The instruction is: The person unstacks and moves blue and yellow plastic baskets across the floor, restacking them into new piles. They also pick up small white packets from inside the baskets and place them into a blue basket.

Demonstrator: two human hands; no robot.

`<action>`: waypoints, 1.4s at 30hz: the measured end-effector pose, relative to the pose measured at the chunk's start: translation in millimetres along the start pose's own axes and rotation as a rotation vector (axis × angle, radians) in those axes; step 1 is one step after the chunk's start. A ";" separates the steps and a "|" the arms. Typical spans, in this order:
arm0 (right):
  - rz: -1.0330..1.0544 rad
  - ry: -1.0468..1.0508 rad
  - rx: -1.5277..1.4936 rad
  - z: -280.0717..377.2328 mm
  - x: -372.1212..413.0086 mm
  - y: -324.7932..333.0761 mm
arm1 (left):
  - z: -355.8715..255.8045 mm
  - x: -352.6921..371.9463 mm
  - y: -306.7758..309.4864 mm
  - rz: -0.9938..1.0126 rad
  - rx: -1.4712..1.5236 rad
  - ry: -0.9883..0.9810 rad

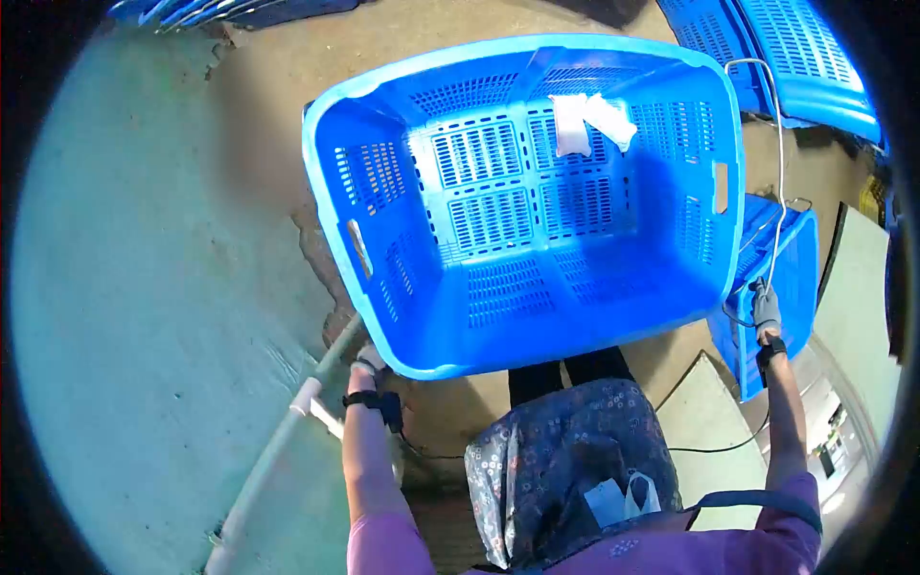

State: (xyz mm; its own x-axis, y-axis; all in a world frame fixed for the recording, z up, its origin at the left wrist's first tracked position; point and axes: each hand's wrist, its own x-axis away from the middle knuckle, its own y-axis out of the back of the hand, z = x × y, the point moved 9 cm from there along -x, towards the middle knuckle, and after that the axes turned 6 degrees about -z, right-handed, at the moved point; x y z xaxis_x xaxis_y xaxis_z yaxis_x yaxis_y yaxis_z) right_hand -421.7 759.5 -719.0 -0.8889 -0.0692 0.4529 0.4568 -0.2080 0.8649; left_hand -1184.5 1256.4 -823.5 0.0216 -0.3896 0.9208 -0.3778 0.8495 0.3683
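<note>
A large blue plastic basket (522,359) with slatted walls fills the middle of the view, its open top facing me. Two small white packets (572,126) lie inside on its slatted bottom. At the basket's lower left corner is my left hand (369,360), gloved in grey, its fingers mostly hidden by the rim. To the right of the basket, my right hand (766,309), also gloved, is closed around the lower end of a long thin metal hook (781,163). The hook's bent top reaches the basket's upper right rim.
Blue baskets (800,48) stand at the upper right, and another blue basket (800,278) is behind my right hand. More blue crates lie at the top left. A pale pipe (273,470) runs along the green floor at left. Light boards (704,412) lie at lower right.
</note>
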 end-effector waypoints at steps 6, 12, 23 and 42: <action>0.104 -0.113 0.024 22.2 7.5 -2.4 | -2.9 53.7 -68.4 0.058 0.960 0.289; 0.091 0.026 0.028 2.5 -13.3 -2.7 | -32.9 62.7 -58.3 -0.087 1.012 0.159; 0.082 0.238 0.108 -0.1 -67.9 14.6 | -33.1 44.5 -80.3 0.294 1.399 0.082; 0.018 0.247 0.341 -6.0 -117.7 -9.6 | -26.6 25.3 -75.0 0.116 0.492 -0.265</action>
State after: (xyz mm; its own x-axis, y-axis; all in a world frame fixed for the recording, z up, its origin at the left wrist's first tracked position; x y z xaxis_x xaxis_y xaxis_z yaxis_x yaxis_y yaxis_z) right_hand -321.6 763.8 -781.9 -0.8430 -0.3102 0.4394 0.4211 0.1278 0.8980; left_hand -1131.1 1192.2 -824.4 -0.2553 -0.4333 0.8643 -0.7520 0.6509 0.1042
